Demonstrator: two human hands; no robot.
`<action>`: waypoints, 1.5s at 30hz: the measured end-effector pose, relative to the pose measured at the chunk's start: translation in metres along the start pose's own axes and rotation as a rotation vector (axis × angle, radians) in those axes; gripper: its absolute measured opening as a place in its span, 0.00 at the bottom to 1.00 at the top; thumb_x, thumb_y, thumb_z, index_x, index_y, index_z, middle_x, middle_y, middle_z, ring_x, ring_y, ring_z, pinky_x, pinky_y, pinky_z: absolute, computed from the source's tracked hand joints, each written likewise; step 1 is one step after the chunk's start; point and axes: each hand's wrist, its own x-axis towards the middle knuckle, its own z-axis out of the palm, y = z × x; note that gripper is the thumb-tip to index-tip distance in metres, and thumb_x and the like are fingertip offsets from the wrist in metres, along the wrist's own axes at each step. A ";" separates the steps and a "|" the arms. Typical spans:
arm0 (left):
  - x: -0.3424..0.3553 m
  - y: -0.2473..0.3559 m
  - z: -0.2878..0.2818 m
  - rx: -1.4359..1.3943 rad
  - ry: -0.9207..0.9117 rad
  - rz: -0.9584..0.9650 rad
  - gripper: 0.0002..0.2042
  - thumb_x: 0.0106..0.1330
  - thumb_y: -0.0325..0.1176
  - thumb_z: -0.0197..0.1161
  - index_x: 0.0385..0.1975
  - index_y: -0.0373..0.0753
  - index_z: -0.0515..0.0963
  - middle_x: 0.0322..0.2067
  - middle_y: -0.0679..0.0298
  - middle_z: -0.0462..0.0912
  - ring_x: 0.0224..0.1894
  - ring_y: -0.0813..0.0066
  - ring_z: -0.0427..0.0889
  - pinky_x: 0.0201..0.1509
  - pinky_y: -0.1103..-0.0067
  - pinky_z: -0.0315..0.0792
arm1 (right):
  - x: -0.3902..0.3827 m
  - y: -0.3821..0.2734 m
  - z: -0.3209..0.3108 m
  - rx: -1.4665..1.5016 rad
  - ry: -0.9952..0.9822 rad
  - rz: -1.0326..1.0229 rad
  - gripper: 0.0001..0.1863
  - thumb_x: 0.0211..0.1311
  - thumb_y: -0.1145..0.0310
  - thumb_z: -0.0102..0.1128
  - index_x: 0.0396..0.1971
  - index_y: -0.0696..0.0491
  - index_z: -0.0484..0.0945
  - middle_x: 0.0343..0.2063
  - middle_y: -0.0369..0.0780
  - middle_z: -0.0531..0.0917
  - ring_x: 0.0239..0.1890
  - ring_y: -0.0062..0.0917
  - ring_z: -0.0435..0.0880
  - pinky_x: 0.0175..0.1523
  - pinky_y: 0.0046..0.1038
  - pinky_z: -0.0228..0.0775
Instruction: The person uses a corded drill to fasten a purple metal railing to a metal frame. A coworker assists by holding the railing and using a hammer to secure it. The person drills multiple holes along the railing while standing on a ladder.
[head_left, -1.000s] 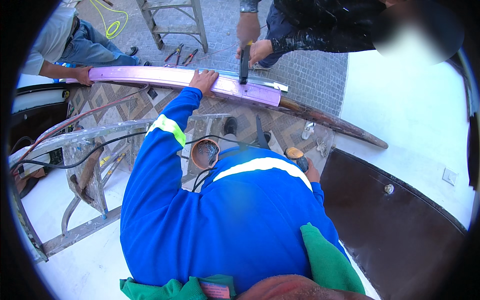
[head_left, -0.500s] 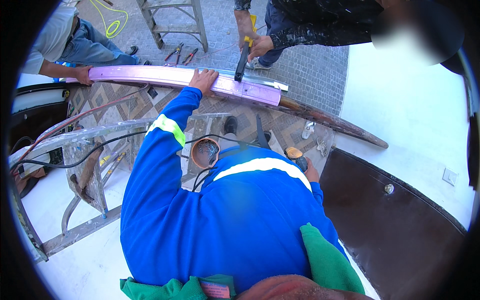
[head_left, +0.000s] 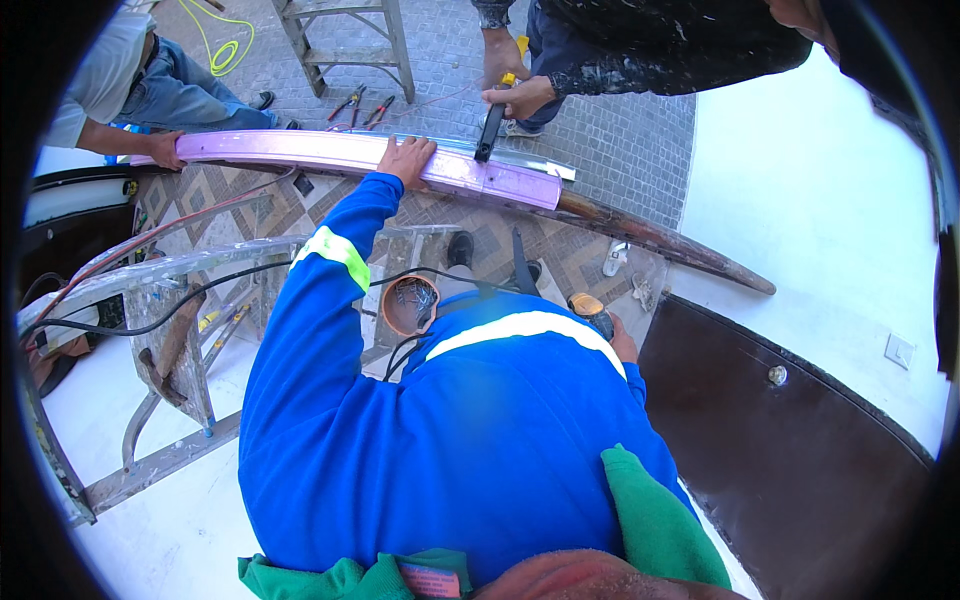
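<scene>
My left hand (head_left: 403, 160) grips the long pink strip (head_left: 260, 145), fingers over its top. The strip lies along a dark timber beam (head_left: 680, 251), with a silvery strip (head_left: 550, 169) behind it. My right hand (head_left: 622, 342), mostly hidden by my body, holds a yellow-and-black power tool (head_left: 590, 315) at my right side. A co-worker at the top right holds a black-and-yellow tool (head_left: 490, 130) against the pink strip with both hands (head_left: 520, 95). Another co-worker's hand (head_left: 168, 150) holds the strip's left end. An orange-brown container (head_left: 387, 308) of metal fasteners is beside my waist.
A paint-spattered ladder (head_left: 70, 298) with cables across it stands at my left. A second ladder (head_left: 340, 55), pliers (head_left: 350, 105) and a yellow hose (head_left: 228, 55) are beyond the beam. A white wall (head_left: 800, 180) with a dark lower panel (head_left: 760, 420) is at right.
The co-worker at the top right has shifted the hands and the black-and-yellow tool slightly on the strip, the tool tilting. My hands and the strips stay where they were.
</scene>
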 end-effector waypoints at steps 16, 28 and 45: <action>0.000 -0.001 0.005 0.023 0.027 0.014 0.49 0.43 0.48 0.84 0.68 0.47 0.66 0.63 0.64 0.73 0.68 0.59 0.70 0.72 0.48 0.62 | 0.000 -0.002 0.005 0.011 0.008 -0.005 0.37 0.56 0.51 0.71 0.67 0.37 0.68 0.37 0.55 0.87 0.42 0.54 0.86 0.46 0.52 0.77; -0.001 0.000 0.001 -0.006 0.020 0.012 0.48 0.42 0.47 0.85 0.67 0.46 0.66 0.62 0.64 0.74 0.68 0.59 0.71 0.72 0.48 0.62 | -0.005 -0.005 0.001 0.011 0.018 -0.010 0.41 0.54 0.41 0.72 0.67 0.37 0.68 0.38 0.55 0.87 0.44 0.54 0.86 0.47 0.51 0.77; -0.003 0.002 0.002 -0.013 0.064 0.009 0.45 0.43 0.44 0.84 0.64 0.46 0.68 0.60 0.63 0.75 0.66 0.59 0.72 0.71 0.48 0.63 | -0.003 -0.003 0.005 0.000 0.009 -0.019 0.35 0.59 0.54 0.68 0.67 0.36 0.67 0.38 0.55 0.87 0.43 0.54 0.86 0.47 0.52 0.77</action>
